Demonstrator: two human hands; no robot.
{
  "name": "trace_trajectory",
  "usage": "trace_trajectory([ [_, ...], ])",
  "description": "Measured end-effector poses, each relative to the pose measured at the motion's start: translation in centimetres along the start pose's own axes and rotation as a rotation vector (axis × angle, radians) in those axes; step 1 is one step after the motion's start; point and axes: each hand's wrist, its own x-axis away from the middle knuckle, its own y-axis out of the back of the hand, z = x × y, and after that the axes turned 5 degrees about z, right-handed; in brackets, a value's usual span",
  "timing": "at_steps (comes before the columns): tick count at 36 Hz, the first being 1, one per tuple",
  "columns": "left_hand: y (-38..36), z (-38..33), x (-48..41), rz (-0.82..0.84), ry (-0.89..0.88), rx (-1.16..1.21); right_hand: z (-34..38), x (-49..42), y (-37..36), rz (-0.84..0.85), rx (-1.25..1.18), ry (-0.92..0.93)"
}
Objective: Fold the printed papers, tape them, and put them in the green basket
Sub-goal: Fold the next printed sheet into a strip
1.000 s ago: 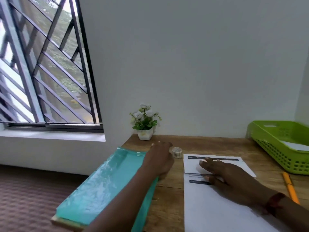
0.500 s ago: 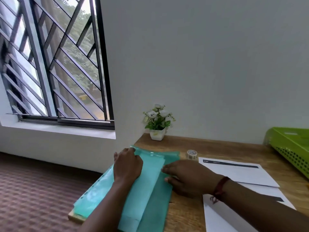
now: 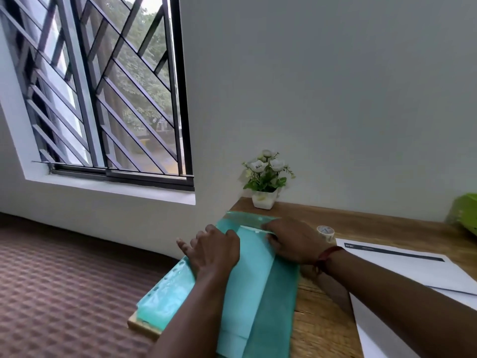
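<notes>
A teal plastic sleeve lies along the table's left edge, and a pale sheet shows through it. My left hand rests on the sleeve's left half with its fingers spread toward the punched edge. At the sleeve's far end, my right hand pinches the sheet's top edge between thumb and fingers. Printed papers lie to the right on the wood. A small tape roll stands just beyond my right wrist. Only a corner of the green basket shows at the right border.
A white pot of artificial flowers stands at the back of the wooden table against the wall. The sleeve's left side overhangs the table edge above a patterned floor. A barred window fills the upper left.
The view has swung left. My right hand left the printed papers and went to the sleeve's far end. My left hand shifted onto the sleeve's left half.
</notes>
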Motion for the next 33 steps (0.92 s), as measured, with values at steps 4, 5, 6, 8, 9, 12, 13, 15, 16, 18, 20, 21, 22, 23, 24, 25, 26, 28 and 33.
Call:
trace_trajectory([
  [4,0.1,-0.1,0.0,-0.017,0.002,0.014,-1.5,-1.6,0.3,0.008,0.033,-0.052],
  [5,0.1,-0.2,0.0,-0.021,0.005,0.018,-1.8,-2.0,0.5,0.017,0.030,-0.074],
  [6,0.1,-0.2,0.1,-0.027,0.004,0.019,-2.1,-2.4,0.6,0.025,0.019,-0.092],
  [8,0.1,-0.2,0.0,-0.034,0.000,0.023,-2.4,-3.2,0.7,0.039,-0.025,-0.126],
  [9,0.1,-0.2,0.0,-0.034,-0.001,0.027,-2.6,-3.6,0.8,0.048,-0.046,-0.139],
  [12,0.1,-0.3,0.0,-0.040,-0.004,0.031,-2.8,-4.6,0.8,0.096,-0.090,-0.166],
  [13,0.1,-0.4,0.0,-0.044,-0.005,0.029,-2.9,-4.9,0.9,0.110,-0.113,-0.178],
  [15,0.0,-0.4,0.0,-0.054,-0.012,0.021,-2.9,-5.4,0.8,0.129,-0.158,-0.200],
  [16,0.0,-0.4,0.0,-0.057,-0.016,0.016,-2.9,-5.7,0.8,0.139,-0.176,-0.210],
  [18,-0.1,-0.4,0.1,-0.056,-0.020,0.007,-3.0,-6.3,0.7,0.173,-0.213,-0.227],
  [20,-0.1,-0.5,0.1,-0.055,-0.025,0.005,-3.0,-6.8,0.6,0.202,-0.240,-0.235],
  [21,-0.1,-0.6,0.1,-0.056,-0.028,0.006,-3.0,-7.0,0.5,0.205,-0.253,-0.243],
  [22,-0.1,-0.6,0.1,-0.059,-0.030,0.009,-3.0,-7.3,0.4,0.206,-0.264,-0.249],
  [23,-0.2,-0.5,0.1,-0.063,-0.030,0.011,-3.0,-7.4,0.3,0.206,-0.271,-0.251],
  [24,-0.2,-0.5,0.0,-0.068,-0.030,0.012,-3.0,-7.6,0.2,0.206,-0.273,-0.249],
  [25,-0.2,-0.4,0.0,-0.073,-0.030,0.011,-2.9,-7.7,0.1,0.203,-0.276,-0.246],
  [26,-0.3,-0.3,0.0,-0.078,-0.031,0.008,-2.9,-7.8,0.0,0.197,-0.280,-0.244],
  [28,-0.4,-0.3,0.0,-0.086,-0.032,0.003,-2.8,-7.7,0.1,0.168,-0.293,-0.240],
  [33,-0.4,-0.5,0.0,-0.101,-0.037,0.019,-2.8,-7.4,0.4,0.067,-0.331,-0.230],
])
